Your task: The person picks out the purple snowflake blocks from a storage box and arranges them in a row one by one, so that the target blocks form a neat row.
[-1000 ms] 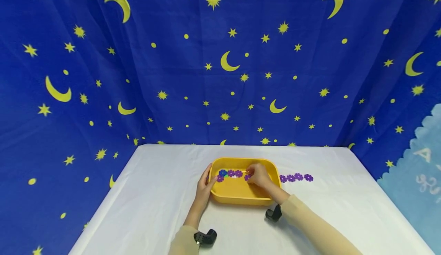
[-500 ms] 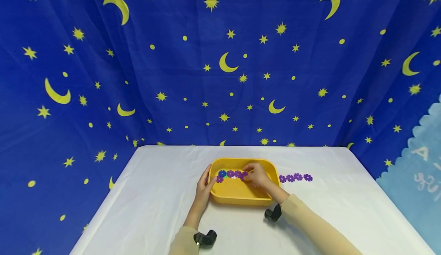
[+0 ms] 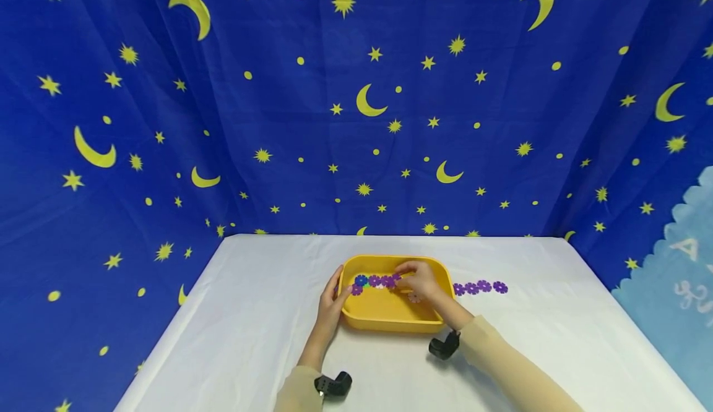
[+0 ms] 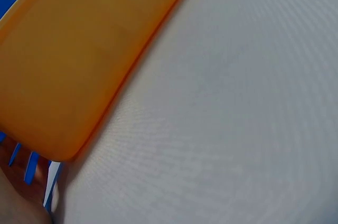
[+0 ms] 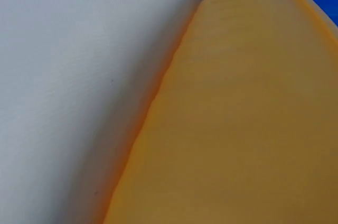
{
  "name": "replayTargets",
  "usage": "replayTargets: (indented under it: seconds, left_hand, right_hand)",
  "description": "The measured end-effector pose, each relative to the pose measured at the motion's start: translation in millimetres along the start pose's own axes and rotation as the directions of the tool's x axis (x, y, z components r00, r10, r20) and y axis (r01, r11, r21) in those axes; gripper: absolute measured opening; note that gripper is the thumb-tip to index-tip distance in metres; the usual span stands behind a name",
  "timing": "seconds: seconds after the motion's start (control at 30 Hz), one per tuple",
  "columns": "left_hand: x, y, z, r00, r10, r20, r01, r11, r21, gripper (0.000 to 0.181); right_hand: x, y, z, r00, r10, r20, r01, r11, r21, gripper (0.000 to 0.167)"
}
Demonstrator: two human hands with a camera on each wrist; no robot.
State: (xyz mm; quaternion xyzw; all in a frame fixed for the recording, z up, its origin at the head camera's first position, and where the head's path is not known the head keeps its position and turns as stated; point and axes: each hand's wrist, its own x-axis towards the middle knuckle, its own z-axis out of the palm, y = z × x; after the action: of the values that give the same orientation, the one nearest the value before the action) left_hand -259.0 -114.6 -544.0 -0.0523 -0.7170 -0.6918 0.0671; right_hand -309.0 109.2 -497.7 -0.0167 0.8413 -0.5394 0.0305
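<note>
In the head view, the yellow tray [image 3: 390,325] stands on the white table. My left hand [image 3: 330,305] grips its left end, thumb over the rim, fingers outside; part of that hand [image 4: 18,203] shows beside the tray [image 4: 79,65] in the left wrist view. My right hand [image 3: 420,281] reaches inside and pinches a purple flower-shaped piece [image 3: 397,277], at the right end of several purple pieces [image 3: 374,281]. A blue piece [image 3: 361,281] lies left of these, with another purple one [image 3: 356,289] near my left thumb. The right wrist view shows the tray's side [image 5: 237,108].
Several purple flower pieces [image 3: 484,286] form a row on the table [image 3: 546,338] right of the tray. Within the tray, a pale piece [image 3: 414,297] lies under my right hand. A blue curtain [image 3: 312,121] with yellow stars and moons stands behind and at the sides.
My right hand has moved slightly left with the purple piece, which now meets the others. The pale piece beneath that hand has come into view. My left hand has stayed on the tray.
</note>
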Motion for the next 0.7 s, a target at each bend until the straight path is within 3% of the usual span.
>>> replayTargets:
  seconds: [0.27, 0.47, 0.6, 0.7]
  left_hand:
    - [1.3, -1.9, -0.2, 1.000, -0.009, 0.008, 0.009, 1.000, -0.011, 0.054]
    - [-4.1, 15.1, -1.8, 1.000, -0.012, 0.012, 0.012, 1.000, -0.002, 0.056]
    - [-9.0, 28.0, -2.0, 1.000, -0.012, 0.028, 0.012, 1.000, -0.005, 0.059]
    - [-7.0, 21.9, -0.6, 0.999, -0.028, 0.021, 0.029, 1.000, -0.013, 0.058]
  right_hand:
    - [-4.4, -6.1, -14.0, 0.992, -0.047, -0.113, 0.048, 0.999, 0.001, 0.023]
    - [-13.1, -6.5, -31.0, 0.986, -0.063, -0.154, 0.080, 0.991, 0.106, 0.030]
    - [-18.3, -3.7, -42.7, 0.981, -0.030, -0.189, 0.062, 0.984, 0.166, 0.033]
    - [-22.5, -2.5, -51.7, 0.977, 0.015, -0.211, 0.028, 0.979, 0.202, 0.036]
